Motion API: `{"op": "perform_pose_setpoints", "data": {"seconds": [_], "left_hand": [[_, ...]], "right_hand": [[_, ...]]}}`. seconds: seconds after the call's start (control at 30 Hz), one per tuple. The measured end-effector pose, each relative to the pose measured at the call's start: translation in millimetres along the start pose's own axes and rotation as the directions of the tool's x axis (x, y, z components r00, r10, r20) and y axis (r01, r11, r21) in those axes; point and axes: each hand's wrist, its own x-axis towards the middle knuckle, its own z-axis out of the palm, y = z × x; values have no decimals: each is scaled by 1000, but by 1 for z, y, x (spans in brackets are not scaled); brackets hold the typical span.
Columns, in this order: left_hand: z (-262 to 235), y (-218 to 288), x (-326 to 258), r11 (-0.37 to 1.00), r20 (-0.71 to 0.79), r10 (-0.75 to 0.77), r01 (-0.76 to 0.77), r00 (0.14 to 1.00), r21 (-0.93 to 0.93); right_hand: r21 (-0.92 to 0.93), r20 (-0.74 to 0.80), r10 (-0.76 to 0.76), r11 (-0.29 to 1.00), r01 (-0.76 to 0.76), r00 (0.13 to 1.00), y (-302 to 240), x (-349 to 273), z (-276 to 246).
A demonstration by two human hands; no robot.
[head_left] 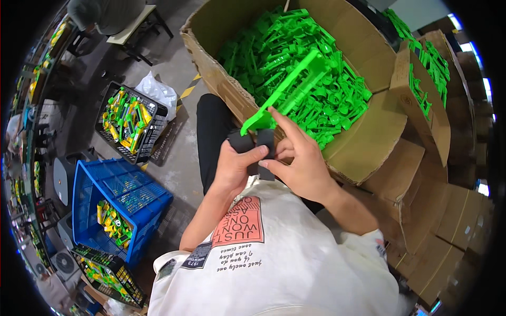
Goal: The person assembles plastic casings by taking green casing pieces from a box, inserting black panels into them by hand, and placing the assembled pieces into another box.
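Observation:
In front of my torso, a long bright green plastic part [289,90] slants up and to the right, over the rim of a big cardboard box. Dark, chunky black pieces [265,139] sit at its lower end; their exact kind is unclear. My left hand [235,164] is closed around the left side of these pieces, with its thumb laid across them. My right hand [304,158] grips from the other side, its thumb against the black pieces and its index finger stretched along the green part. Its other fingers are curled, partly hidden.
The cardboard box [387,126] holds a heap of green plastic parts [337,79]. To the left stand a black crate [153,134] and a tilted blue crate [150,197], both with green and yellow pieces. More cartons [443,221] are stacked at right. A person [108,16] sits at the far left.

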Motion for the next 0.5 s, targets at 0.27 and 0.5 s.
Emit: {"op": "perform_pose_setpoints", "data": {"seconds": [0.27,0.5], "left_hand": [[-9,2,-4,961,-40,117,-103,992,257],[-26,-13,-2,758,89,393,-377,915,532]], "right_hand": [[341,-125,197,929,-144,973,16,-20,22],[241,-110,150,963,-120,983,35,-48,30]]}}
